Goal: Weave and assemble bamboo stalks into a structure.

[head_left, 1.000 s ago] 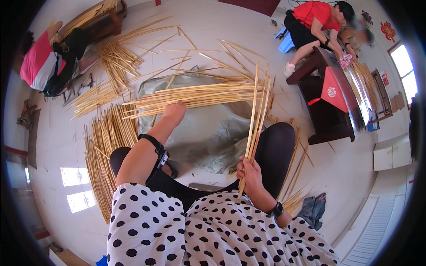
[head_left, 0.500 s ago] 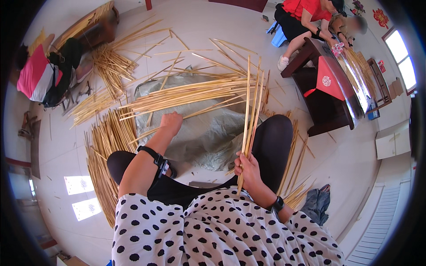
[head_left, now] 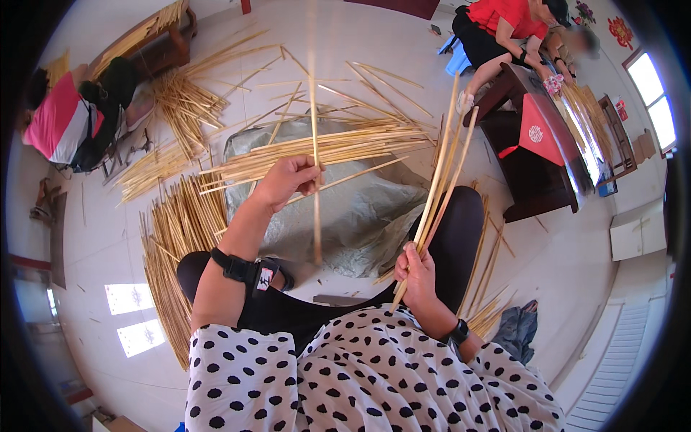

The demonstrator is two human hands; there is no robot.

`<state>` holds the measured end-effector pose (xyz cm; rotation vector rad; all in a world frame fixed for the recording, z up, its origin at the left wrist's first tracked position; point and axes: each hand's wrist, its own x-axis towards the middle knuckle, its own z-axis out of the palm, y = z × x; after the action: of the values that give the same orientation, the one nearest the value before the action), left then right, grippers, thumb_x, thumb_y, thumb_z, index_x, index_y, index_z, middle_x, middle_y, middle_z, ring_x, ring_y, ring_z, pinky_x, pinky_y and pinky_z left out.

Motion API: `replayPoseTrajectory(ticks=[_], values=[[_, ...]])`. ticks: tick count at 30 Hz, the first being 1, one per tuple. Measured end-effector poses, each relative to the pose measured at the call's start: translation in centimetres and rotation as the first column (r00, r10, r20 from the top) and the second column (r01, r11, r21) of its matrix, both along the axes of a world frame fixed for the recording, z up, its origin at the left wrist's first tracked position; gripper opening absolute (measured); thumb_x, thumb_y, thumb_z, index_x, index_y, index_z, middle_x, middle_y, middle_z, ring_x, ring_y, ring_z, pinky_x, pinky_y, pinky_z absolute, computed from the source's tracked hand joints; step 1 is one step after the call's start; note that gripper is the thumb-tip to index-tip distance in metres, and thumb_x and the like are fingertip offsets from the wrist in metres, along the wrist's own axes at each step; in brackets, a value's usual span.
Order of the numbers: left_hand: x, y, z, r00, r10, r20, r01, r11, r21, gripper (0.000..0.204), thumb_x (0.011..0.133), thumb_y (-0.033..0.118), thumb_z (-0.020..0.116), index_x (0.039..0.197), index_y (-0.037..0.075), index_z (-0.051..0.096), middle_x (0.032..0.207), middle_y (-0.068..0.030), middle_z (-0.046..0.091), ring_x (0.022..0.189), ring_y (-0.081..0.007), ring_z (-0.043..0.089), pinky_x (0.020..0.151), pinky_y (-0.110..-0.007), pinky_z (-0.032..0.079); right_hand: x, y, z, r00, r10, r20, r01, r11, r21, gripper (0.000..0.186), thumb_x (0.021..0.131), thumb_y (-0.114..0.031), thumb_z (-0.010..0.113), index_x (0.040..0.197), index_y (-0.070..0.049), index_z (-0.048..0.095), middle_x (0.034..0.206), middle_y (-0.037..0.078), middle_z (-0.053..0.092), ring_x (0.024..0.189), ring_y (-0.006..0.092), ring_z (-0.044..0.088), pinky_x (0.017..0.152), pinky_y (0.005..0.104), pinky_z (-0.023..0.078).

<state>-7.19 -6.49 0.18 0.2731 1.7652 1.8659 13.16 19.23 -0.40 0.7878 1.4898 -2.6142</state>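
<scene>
My left hand [head_left: 289,183] pinches one thin straw-coloured stalk [head_left: 314,115], held upright and slightly blurred by motion. In my right hand [head_left: 416,277], over my right thigh, a few similar stalks [head_left: 440,189] are gripped near their lower ends, fanning out a little at the top. Beyond my left hand, a loose heap of stalks [head_left: 353,146] lies crosswise on a grey-green plastic sheet [head_left: 338,230] that covers something bulky. Whether the stalks are reed or thin bamboo I cannot tell.
A thick row of stalks [head_left: 169,266] lies left of my leg, and more stalks [head_left: 484,277] lie to the right beside a dark crumpled bag [head_left: 515,331]. One person [head_left: 65,129] sits far left. At far right, two people handle stalks at a dark table [head_left: 533,183].
My left hand has risen from the heap, moved right and now holds a single upright stalk. The right-hand stalks have tilted to the right.
</scene>
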Motion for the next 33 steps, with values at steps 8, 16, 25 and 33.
replayPoseTrajectory(ticks=[8,16,25,33], values=[[1.4,2.6,1.4,0.981,-0.055,0.185,-0.046,0.864,0.502,0.016,0.091,0.015,0.056,0.102,0.004,0.061,0.088,-0.0037,0.065,0.069,-0.0086,0.060,0.063,-0.021,0.051,-0.4,-1.9,0.0,0.980,0.190,0.065,-0.189,0.982,-0.011,0.015,0.092,-0.023,0.057,0.091,-0.010,0.050,0.064,-0.002,0.046,0.047,0.0060,0.037,0.043,0.0206,0.030],[3.5,3.9,2.6,0.973,-0.174,0.154,0.039,0.774,0.632,0.023,0.091,0.017,0.055,0.110,0.004,0.060,0.096,-0.0080,0.065,0.073,-0.0108,0.062,0.068,-0.022,0.051,-0.1,-2.5,0.7,0.921,0.380,-0.081,-0.384,0.923,-0.034,0.021,0.093,-0.026,0.055,0.096,-0.005,0.054,0.069,-0.002,0.047,0.054,0.0047,0.038,0.049,0.0188,0.031],[3.4,3.7,3.4,0.972,-0.223,0.076,0.112,0.721,0.683,0.025,0.094,0.023,0.051,0.112,0.006,0.056,0.095,-0.0094,0.065,0.074,-0.0102,0.062,0.074,-0.024,0.051,-0.4,-2.3,0.5,0.914,0.390,-0.113,-0.397,0.917,-0.044,0.016,0.091,-0.018,0.058,0.097,-0.004,0.054,0.073,-0.001,0.048,0.055,0.0058,0.038,0.050,0.0196,0.033],[3.0,3.1,3.5,0.984,-0.176,0.031,0.119,0.778,0.617,0.019,0.094,0.023,0.051,0.105,0.008,0.056,0.093,-0.0090,0.066,0.068,-0.0096,0.059,0.066,-0.024,0.049,-0.7,-2.2,0.3,0.931,0.364,-0.030,-0.364,0.931,0.000,0.015,0.092,-0.019,0.056,0.087,-0.007,0.048,0.064,-0.001,0.043,0.052,0.0079,0.040,0.049,0.0226,0.034]])
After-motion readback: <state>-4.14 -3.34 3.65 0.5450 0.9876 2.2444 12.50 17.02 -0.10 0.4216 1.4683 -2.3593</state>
